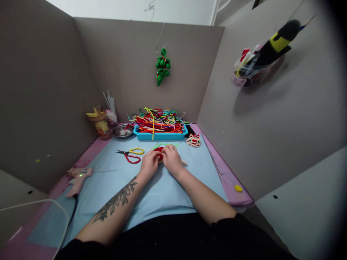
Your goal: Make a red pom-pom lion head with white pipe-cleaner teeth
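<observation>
Both hands meet over the middle of the blue table cover, fingers bent round a small red fuzzy piece [159, 153] that looks like pipe cleaner work. My left hand [150, 165] is closed on its left side, and my right hand [172, 160] pinches it from the right. Much of the piece is hidden by the fingers. A bright green pipe cleaner [170, 144] lies just behind them. To the left rest scissors [128, 154] with one yellow and one red handle, blades apart. Something pale [184, 163] peeks out beside my right hand.
A blue tray [162, 136] heaped with coloured pipe cleaners stands behind, beside a metal bowl [123, 131] and a cup [102, 126]. A finished-looking face piece [193, 140] lies right. A lit pink glue gun [81, 177] with its cable is left. Grey partitions enclose the table.
</observation>
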The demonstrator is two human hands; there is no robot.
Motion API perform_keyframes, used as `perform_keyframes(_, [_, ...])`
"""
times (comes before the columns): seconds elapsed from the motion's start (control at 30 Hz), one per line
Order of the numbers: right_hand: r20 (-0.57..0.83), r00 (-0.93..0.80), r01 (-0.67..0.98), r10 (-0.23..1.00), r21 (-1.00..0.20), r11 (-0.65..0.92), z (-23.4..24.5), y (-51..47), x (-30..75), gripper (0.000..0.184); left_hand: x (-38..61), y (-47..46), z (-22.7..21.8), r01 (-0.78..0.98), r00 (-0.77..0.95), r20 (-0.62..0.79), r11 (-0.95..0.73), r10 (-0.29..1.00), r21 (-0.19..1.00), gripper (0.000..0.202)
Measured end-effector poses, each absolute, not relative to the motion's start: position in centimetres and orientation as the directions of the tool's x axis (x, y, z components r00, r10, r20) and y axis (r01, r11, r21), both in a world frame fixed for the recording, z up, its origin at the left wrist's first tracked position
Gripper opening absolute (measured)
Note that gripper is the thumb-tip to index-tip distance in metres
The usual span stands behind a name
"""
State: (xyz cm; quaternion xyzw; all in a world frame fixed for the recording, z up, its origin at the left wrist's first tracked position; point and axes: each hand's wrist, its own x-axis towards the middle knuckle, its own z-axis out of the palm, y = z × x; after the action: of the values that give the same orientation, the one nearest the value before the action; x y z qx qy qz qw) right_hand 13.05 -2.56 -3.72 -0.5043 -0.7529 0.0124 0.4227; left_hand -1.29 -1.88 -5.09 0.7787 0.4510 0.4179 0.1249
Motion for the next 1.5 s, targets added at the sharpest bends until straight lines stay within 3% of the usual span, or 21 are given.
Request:
perform_keyframes(0.3, [0.6,-0.15,0.783,0.786,-0.413,0.465,-4.1,-2.3,13.0,0.016,-1.2,-2.3,-4.5,0.673,0.258,0.493,-0.521,0.831,0.526,0.023])
perform_keyframes(0.47, [0.613,-0.146,0.77,0.777,-0.423,0.478,-3.9,-2.3,13.1,0.016,-1.3,-2.0,-4.9,0.608,0.245,0.495,-0.53,0.833,0.591,0.021])
perform_keyframes(0.63, [0.618,-0.1,0.761,0.78,-0.458,0.46,-3.9,-2.4,13.2,0.026,-1.5,-1.2,-4.8,0.389,0.017,0.44,-0.412,0.898,0.824,0.013])
perform_keyframes(0.77, [0.679,-0.027,0.687,0.734,-0.521,0.507,-3.6,-2.6,13.3,0.023,-1.2,-1.3,-4.2,-0.093,-0.107,0.215,-0.225,0.971,0.97,0.013])
perform_keyframes(0.87, [0.716,0.007,0.623,0.698,-0.55,0.557,-3.4,-2.9,13.4,0.016,-1.0,-1.6,-3.7,-0.428,-0.067,0.043,-0.067,0.997,0.901,0.023])
perform_keyframes(0.97, [0.725,0.036,0.565,0.688,-0.583,0.584,-3.1,-3.0,13.2,0.013,-0.9,-2.0,-3.4,-0.584,0.003,-0.014,0.013,1.0,0.811,0.028])
perform_keyframes(1.17, [0.736,0.037,0.491,0.676,-0.603,0.629,-2.9,-3.2,12.9,0.01,-0.8,-2.3,-3.1,-0.702,0.169,0.01,0.113,0.986,0.703,0.025])
perform_keyframes(1.37, [0.737,0.0,0.491,0.676,-0.589,0.642,-3.1,-3.2,12.7,0.012,-0.6,-2.3,-2.7,-0.788,0.158,0.039,0.103,0.987,0.608,0.025])
perform_keyframes(1.5, [0.735,-0.116,0.477,0.668,-0.548,0.687,-3.3,-3.2,12.6,0.02,-0.7,-2.3,-2.4,-0.796,0.147,0.011,0.111,0.989,0.595,0.021])
